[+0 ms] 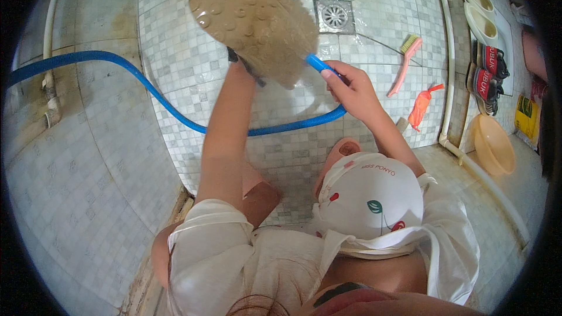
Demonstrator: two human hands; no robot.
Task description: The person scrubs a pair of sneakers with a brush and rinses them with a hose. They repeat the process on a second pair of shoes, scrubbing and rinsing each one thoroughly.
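Note:
A wet tan piece with a bumpy surface and black straps (263,22), its kind not clear, is held up over the tiled floor. My left hand (239,65) reaches behind it; the wrist shows at its lower edge, while the fingers are hidden. My right hand (353,90) is closed round the end of a blue ribbed hose (175,119). The hose mouth points at the tan piece's right edge, where water splashes. From my right hand the hose curves left, passing by my left forearm. The piece's right side is blurred.
Beyond the right hand are a metal floor drain (336,16), a pink-handled brush (406,63) and an orange wrapped item (422,106). Pale shoes (480,22), dark shoes with red bands (486,81) and a peach basin (494,145) stand past the right pipe (448,61).

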